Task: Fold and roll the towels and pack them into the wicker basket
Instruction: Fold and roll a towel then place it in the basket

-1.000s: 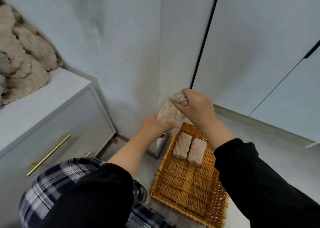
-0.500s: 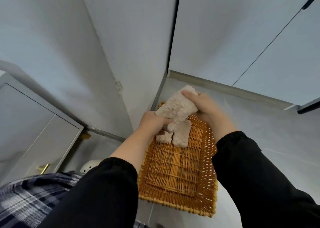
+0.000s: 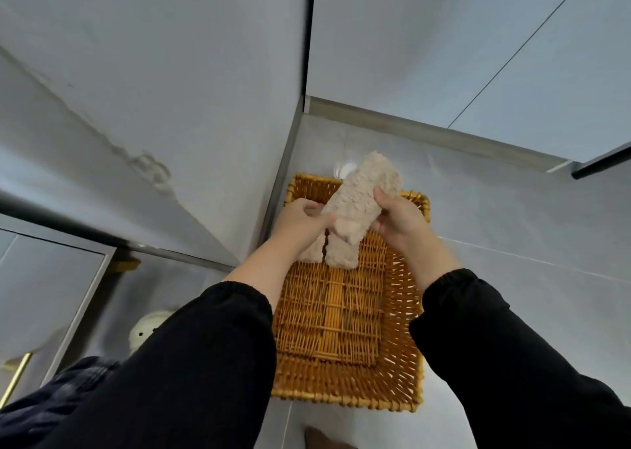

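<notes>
Ctr of frame, a bit above middle: both hands on one rolled towel (image 3: 362,192), beige and fluffy. L hand (image 3: 300,221) has its fingers curled round the roll's lower-left end. R hand (image 3: 399,221) grips the roll's right side, thumb on top, other fingers wrapped underneath. Neither hand is flat or loose; each has firm hold of the roll. The roll is tilted, its top end pointing to upper right of frame and reaching past the far rim of the wicker basket (image 3: 345,377).

Basket: rectangular, orange-brown weave, sits on the grey tiled floor (image 3: 512,226), taking up ctr to lower ctr of frame. Its far-left corner is close to the corner where 2 walls meet.

Inside, at the far end, 2 more rolled towels lie side by side, touching along their length. The left roll (image 3: 312,252) is mostly hidden behind the L wrist. The right roll (image 3: 341,254) shows more clearly. The held roll's lower end overlaps both in view; can't tell if it touches them or hangs just above.

Black sleeves (image 3: 205,363) cover both forearms, lower left and lower right of frame.

Lower left: a dark, blurred trouser leg (image 3: 51,397), a white round object (image 3: 146,329) (can't tell what it is), and a gold handle (image 3: 15,377) on a pale cabinet front (image 3: 44,295).

Upper frame: pale wall (image 3: 153,73) at left, tall cupboard doors (image 3: 444,38) w/ dark gaps at right.
</notes>
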Demonstrator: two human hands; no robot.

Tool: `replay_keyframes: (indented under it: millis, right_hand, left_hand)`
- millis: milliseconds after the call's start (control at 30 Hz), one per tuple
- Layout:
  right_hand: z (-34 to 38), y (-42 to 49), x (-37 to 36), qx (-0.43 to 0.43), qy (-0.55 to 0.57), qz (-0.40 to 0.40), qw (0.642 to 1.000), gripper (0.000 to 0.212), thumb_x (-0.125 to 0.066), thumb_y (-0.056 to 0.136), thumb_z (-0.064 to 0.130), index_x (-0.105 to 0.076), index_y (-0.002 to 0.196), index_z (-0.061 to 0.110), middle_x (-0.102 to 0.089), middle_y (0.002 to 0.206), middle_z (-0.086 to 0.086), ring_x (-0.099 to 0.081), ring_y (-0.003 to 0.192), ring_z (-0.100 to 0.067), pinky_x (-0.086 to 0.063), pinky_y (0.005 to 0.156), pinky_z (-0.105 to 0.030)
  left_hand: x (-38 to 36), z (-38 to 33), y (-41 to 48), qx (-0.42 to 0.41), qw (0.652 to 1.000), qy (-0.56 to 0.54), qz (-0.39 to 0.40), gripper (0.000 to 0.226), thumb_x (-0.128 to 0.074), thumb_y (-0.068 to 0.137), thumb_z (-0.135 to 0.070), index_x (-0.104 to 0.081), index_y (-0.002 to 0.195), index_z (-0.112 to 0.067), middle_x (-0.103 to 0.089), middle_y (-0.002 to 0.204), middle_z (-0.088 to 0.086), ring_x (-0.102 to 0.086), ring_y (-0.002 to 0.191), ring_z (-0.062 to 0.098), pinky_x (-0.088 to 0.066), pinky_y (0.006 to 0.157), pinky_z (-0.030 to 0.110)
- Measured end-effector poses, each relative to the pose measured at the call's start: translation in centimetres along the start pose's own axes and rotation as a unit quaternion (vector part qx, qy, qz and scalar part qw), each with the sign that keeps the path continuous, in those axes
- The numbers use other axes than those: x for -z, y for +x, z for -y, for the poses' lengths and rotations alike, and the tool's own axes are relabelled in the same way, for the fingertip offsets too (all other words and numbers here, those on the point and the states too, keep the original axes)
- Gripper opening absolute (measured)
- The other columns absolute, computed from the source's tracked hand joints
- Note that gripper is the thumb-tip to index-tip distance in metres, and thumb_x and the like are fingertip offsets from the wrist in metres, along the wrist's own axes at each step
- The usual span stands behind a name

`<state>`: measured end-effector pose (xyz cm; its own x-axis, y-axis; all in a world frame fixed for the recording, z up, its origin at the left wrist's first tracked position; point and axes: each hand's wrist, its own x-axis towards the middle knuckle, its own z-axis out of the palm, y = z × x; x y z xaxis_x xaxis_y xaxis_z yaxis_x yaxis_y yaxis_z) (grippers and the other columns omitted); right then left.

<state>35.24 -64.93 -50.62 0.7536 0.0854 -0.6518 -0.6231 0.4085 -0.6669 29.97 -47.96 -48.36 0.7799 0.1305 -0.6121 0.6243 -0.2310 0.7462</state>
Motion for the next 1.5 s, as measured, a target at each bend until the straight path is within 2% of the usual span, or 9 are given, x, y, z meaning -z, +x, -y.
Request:
replay_keyframes:
  millis: [100,267,500,633,800,900,1100,1333,1500]
  right_hand:
    - [-1.4,1.5,1.6,0.021,-0.175,-0.119,0.977,0.024,-0.053,0.095,0.008,-0.057,0.118,0.001,-0.063,0.102,-0.002,-0.062,0.092,-0.019,-0.053,0.079,-0.034]
    - [-3.5,3.9,4.7,-0.019,-0.535,-0.219,0.816,0.028,-0.039,0.098,0.005,-0.055,0.117,-0.007,-0.059,0.108,-0.015,-0.057,0.101,-0.029,-0.046,0.082,-0.031]
    - [-5.4,6.0,7.1,0.03,-0.591,-0.259,0.764,0.024,-0.041,0.096,0.001,-0.055,0.114,-0.006,-0.058,0.118,-0.021,-0.056,0.111,-0.035,-0.046,0.092,-0.037]
    - [-5.5,7.6,7.3,0.023,-0.593,-0.257,0.763,0.027,-0.041,0.095,0.0,-0.053,0.119,-0.005,-0.056,0.123,-0.022,-0.054,0.115,-0.036,-0.045,0.097,-0.04]
    - [-6.2,9.7,7.3,-0.057,-0.636,-0.227,0.735,0.033,-0.033,0.1,0.005,-0.049,0.126,-0.007,-0.051,0.13,-0.022,-0.049,0.122,-0.036,-0.04,0.104,-0.039]
    - [-7.3,10.3,7.8,-0.027,-0.659,-0.248,0.709,0.034,-0.04,0.098,0.01,-0.045,0.13,-0.001,-0.051,0.13,-0.02,-0.051,0.119,-0.035,-0.04,0.105,-0.043]
    - [-8.8,8.6,7.9,0.251,-0.789,-0.185,0.53,0.036,-0.047,0.091,0.006,-0.046,0.127,0.005,-0.05,0.127,-0.015,-0.049,0.114,-0.03,-0.043,0.095,-0.039]
    - [-10.9,7.2,9.7,0.036,-0.795,-0.081,0.601,0.075,-0.05,0.092,0.011,-0.004,0.151,0.004,0.001,0.158,-0.018,-0.003,0.147,-0.032,-0.019,0.118,-0.043]
    - [-9.8,7.3,8.6,0.045,-0.761,-0.098,0.64,0.066,-0.047,0.093,0.009,-0.013,0.149,0.004,-0.003,0.158,-0.017,-0.009,0.146,-0.032,-0.02,0.118,-0.039]
  left_hand:
    - [0.1,2.7,1.4,0.001,0.995,0.087,-0.048,0.047,-0.058,0.09,-0.03,-0.045,0.133,-0.016,-0.053,0.129,0.005,-0.053,0.114,0.025,-0.048,0.093,0.037]
    - [-0.2,6.3,2.8,0.036,0.984,0.174,-0.027,0.049,-0.055,0.083,-0.034,-0.048,0.124,-0.009,-0.058,0.113,0.012,-0.058,0.098,0.03,-0.052,0.084,0.046]
    - [-0.3,7.9,4.3,0.053,0.975,0.217,-0.011,0.046,-0.056,0.084,-0.032,-0.049,0.123,-0.009,-0.058,0.112,0.013,-0.059,0.093,0.031,-0.054,0.081,0.047]
    - [0.4,7.8,4.5,0.025,0.961,0.274,0.016,0.014,-0.044,0.091,-0.015,-0.052,0.099,-0.006,-0.06,0.1,0.014,-0.057,0.081,0.026,-0.05,0.068,0.036]
    - [1.1,8.9,4.5,0.005,0.951,0.308,0.039,0.03,-0.042,0.091,-0.013,-0.042,0.121,-0.012,-0.058,0.101,0.009,-0.058,0.087,0.026,-0.053,0.078,0.041]
    - [1.3,9.3,4.5,0.002,0.949,0.312,0.043,0.032,-0.042,0.091,-0.012,-0.04,0.122,-0.015,-0.059,0.098,0.007,-0.058,0.083,0.024,-0.052,0.072,0.038]
    - [1.7,9.7,4.6,-0.027,0.936,0.35,0.019,0.016,-0.042,0.09,-0.012,-0.046,0.105,-0.016,-0.059,0.09,0.006,-0.058,0.077,0.022,-0.054,0.068,0.04]
    - [1.1,8.5,4.2,-0.036,0.915,0.4,-0.049,0.017,-0.033,0.093,-0.007,-0.049,0.091,-0.013,-0.056,0.085,0.005,-0.052,0.071,0.02,-0.039,0.055,0.031]
    - [1.3,8.3,3.9,-0.042,0.915,0.398,-0.047,0.016,-0.034,0.093,-0.008,-0.049,0.089,-0.012,-0.057,0.084,0.006,-0.053,0.07,0.02,-0.042,0.056,0.031]
